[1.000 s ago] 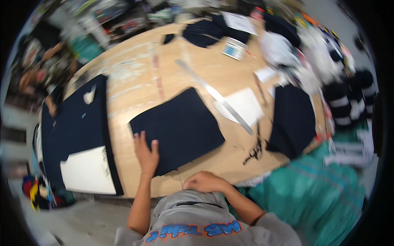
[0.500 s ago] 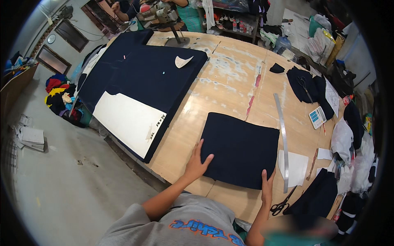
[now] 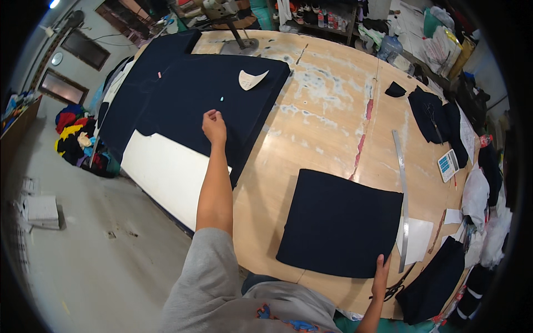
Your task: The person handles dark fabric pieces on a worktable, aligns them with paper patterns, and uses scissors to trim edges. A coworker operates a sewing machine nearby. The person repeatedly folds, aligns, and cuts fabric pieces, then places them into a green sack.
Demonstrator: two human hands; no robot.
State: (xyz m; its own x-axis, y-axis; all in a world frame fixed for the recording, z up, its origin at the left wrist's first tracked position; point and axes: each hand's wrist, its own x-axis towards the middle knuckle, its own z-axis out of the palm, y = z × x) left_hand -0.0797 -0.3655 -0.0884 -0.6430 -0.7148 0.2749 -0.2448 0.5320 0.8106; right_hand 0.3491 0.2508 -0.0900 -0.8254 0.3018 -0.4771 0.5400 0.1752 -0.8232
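Note:
A stack of dark navy fabric pieces (image 3: 341,225), roughly square, lies on the wooden table in front of me. My right hand (image 3: 381,275) rests against its near right corner, fingers stretched along the edge. My left hand (image 3: 214,125) reaches out over a large, thick navy fabric stack (image 3: 183,83) at the left. Its fingers are curled together, with nothing visible in them. Just beyond the fingertips is a small teal chalk piece (image 3: 222,99). A white paper pattern (image 3: 166,172) on that stack is partly covered by my left forearm. A small curved pattern piece (image 3: 252,80) lies farther back.
Right of the square stack are a metal ruler (image 3: 402,205), white paper (image 3: 417,238) and black scissors (image 3: 395,288), partly hidden by my right hand. A calculator (image 3: 451,165) and more navy fabric (image 3: 436,283) line the right side. A cutting machine's stand (image 3: 241,44) is at the back.
My left hand has left the square stack's left edge and moved up and left over the large stack, its fingers now curled. My right hand stays at the square stack's corner. The view has shifted.

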